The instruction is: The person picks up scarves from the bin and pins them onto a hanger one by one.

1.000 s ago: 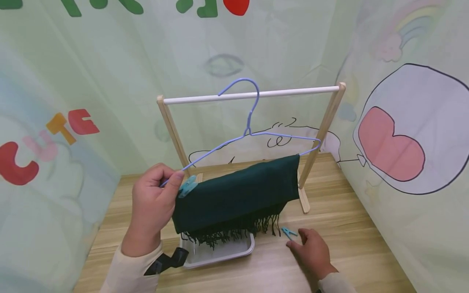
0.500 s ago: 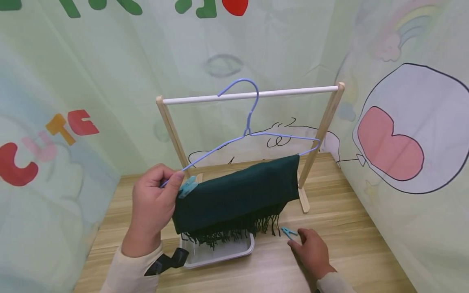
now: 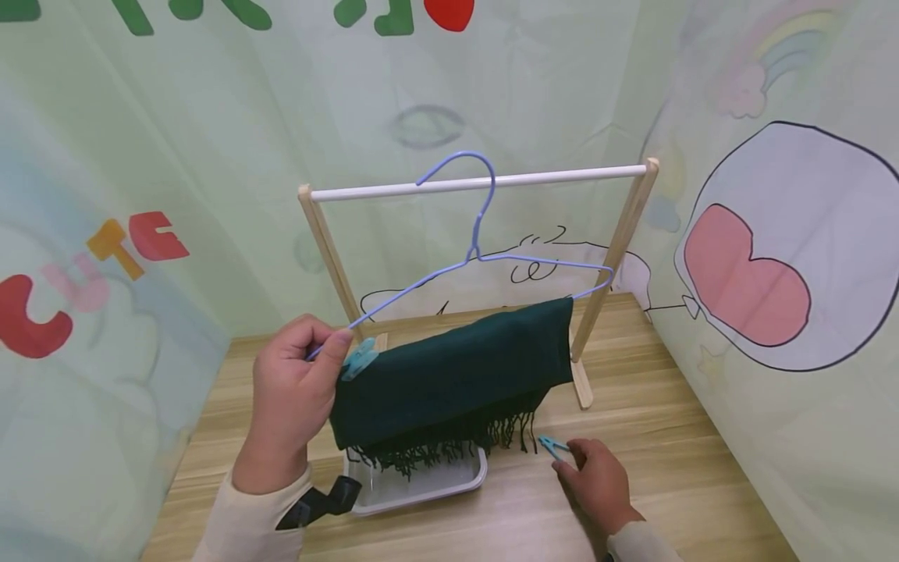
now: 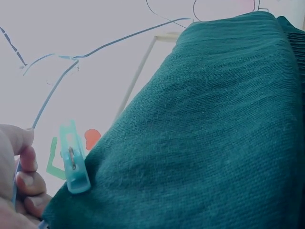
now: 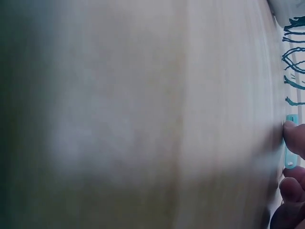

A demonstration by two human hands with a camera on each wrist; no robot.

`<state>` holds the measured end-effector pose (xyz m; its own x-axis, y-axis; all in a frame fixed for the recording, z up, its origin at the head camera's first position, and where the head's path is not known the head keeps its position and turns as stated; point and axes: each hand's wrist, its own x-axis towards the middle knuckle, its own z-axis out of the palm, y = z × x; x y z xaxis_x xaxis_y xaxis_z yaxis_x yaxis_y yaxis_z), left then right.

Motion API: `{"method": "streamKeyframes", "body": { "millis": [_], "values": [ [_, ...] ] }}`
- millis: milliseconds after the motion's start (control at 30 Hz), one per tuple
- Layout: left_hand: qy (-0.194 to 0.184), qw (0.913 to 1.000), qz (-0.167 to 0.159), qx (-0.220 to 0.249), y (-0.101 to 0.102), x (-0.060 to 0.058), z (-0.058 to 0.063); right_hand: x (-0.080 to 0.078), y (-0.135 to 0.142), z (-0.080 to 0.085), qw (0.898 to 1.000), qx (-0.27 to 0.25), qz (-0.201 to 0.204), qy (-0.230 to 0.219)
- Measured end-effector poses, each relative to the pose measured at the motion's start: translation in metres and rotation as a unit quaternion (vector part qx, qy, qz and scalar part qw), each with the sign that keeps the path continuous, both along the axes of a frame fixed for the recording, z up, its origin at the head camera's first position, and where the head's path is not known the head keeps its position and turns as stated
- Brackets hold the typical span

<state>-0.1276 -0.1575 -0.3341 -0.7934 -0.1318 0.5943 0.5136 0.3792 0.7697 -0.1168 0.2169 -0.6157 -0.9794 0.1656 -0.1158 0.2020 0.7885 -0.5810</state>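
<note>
In the head view my left hand (image 3: 298, 390) grips the left end of a blue wire hanger (image 3: 414, 285), which is held up at a tilt. A dark green fringed scarf (image 3: 456, 371) hangs folded over the hanger's lower bar. One light blue clothespin (image 4: 75, 160) is clipped on the scarf's left end, right beside the left fingers. Low on the right, my right hand (image 3: 600, 480) pinches a second blue clothespin (image 3: 552, 446) between thumb and fingers, close over the table. The right wrist view shows this clothespin only at its right edge, partly hidden by fingers.
Behind the hanger stands a wooden rack (image 3: 618, 242) with a white rail (image 3: 562, 178); the hanger's hook overlaps the rail in the head view. A white tray (image 3: 421, 499) lies under the scarf's fringe on the wooden table (image 3: 674, 468). Printed curtains (image 3: 211, 101) surround the table.
My right fingers have closed in slightly on the clothespin, which has tilted a little. The left hand, hanger and scarf stay in place.
</note>
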Motion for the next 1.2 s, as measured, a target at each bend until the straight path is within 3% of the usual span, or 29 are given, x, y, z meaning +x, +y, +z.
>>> {"method": "streamKeyframes", "body": {
  "millis": [300, 567, 733, 867, 933, 1100, 1200],
  "values": [
    [-0.001, 1.0000, -0.001, 0.000, -0.001, 0.000, -0.001, 0.004, 0.007, -0.003, 0.998, -0.041, -0.011, 0.034],
    [0.001, 1.0000, -0.001, -0.003, -0.001, -0.001, 0.000, 0.001, 0.014, 0.027, 0.994, -0.066, -0.013, 0.091],
    [0.007, 1.0000, -0.002, -0.006, -0.001, 0.000, 0.000, -0.008, 0.022, 0.069, 0.986, -0.093, -0.026, 0.136],
    [0.006, 0.9999, -0.003, -0.008, -0.001, 0.000, 0.001, -0.015, 0.027, 0.114, 0.977, -0.122, -0.034, 0.173],
    [0.005, 1.0000, -0.004, -0.007, -0.001, 0.000, 0.001, -0.018, 0.030, 0.137, 0.967, -0.155, -0.033, 0.198],
    [0.004, 1.0000, -0.005, -0.004, -0.001, 0.000, 0.000, -0.023, 0.034, 0.189, 0.944, -0.189, -0.011, 0.271],
    [0.002, 1.0000, -0.006, -0.001, -0.001, 0.001, 0.000, -0.025, 0.036, 0.216, 0.939, -0.183, 0.016, 0.291]
  ]
}}
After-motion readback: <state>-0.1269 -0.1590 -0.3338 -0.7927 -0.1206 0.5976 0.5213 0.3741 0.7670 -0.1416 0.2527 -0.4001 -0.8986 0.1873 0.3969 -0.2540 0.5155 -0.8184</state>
